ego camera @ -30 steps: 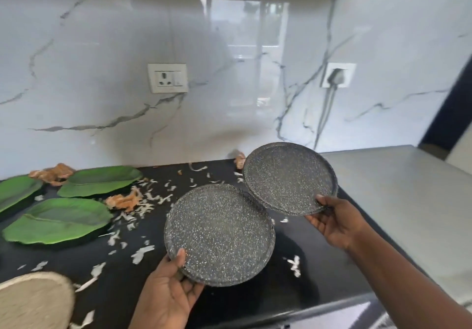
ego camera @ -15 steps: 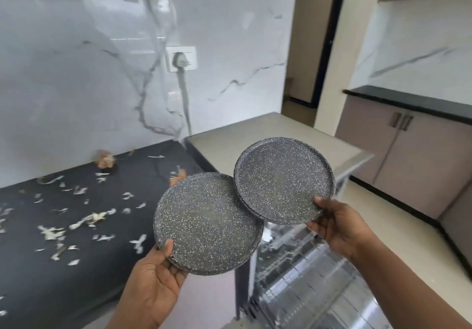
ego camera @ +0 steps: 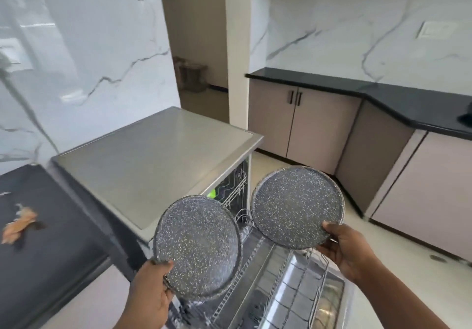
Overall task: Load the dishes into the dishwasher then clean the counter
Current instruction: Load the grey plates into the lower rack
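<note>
Now left hand point(ego camera: 150, 293) is gripping the left speckled plate point(ego camera: 198, 245) by its near rim, right hand point(ego camera: 347, 249) is pinching the right speckled plate point(ego camera: 297, 206), both tilted above the open dishwasher rack point(ego camera: 288, 285).

- Left plate point(ego camera: 198, 248): dark grey, speckled white.
- Right plate point(ego camera: 297, 206): same dark grey with white flecks.
- Dishwasher top point(ego camera: 153, 165): plain silver-grey.
- Wire rack point(ego camera: 288, 293): shiny silver.
- Near counter point(ego camera: 43, 247): black, with an orange-tan scrap point(ego camera: 19, 224).
- Wall point(ego camera: 89, 55): white marble, grey veins.
- Cabinets point(ego camera: 314, 129): beige-mauve under a black far counter point(ego camera: 398, 98).
- Floor point(ego camera: 383, 259): cream.
</note>
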Demonstrator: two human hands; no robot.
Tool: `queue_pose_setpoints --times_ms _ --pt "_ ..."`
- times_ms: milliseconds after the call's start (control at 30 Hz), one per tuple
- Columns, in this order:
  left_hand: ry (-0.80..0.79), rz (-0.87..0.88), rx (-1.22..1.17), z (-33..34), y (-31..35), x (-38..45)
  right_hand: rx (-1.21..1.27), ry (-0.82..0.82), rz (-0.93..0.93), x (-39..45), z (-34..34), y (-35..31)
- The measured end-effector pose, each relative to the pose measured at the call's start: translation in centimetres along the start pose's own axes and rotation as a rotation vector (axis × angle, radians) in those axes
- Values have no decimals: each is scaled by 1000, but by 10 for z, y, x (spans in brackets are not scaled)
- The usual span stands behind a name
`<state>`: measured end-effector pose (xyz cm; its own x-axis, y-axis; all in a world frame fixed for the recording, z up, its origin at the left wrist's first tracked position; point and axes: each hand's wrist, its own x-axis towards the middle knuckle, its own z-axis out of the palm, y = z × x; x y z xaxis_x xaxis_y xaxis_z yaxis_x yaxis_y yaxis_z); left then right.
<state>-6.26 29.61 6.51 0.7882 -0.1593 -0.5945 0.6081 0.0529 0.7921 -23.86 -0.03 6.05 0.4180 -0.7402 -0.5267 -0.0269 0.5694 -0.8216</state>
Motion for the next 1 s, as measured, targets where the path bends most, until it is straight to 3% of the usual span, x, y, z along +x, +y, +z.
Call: queue_pose_setpoints --times_ms 233,400,567,800,1000 --pt "-38 140 287 58 -13 88 -180 209 33 66 9 29" --pt "-229 297 458 113 -8 169 -362 344 6 119 38 47" --pt "-325 470 758 141 -33 232 -647 448 4 170 51 70" --pt "-437 761 1028 154 -100 314 -1097 308 -160 258 59 101" --pt "-561 929 1050 196 -150 366 -1154 152 -210 379 69 131"
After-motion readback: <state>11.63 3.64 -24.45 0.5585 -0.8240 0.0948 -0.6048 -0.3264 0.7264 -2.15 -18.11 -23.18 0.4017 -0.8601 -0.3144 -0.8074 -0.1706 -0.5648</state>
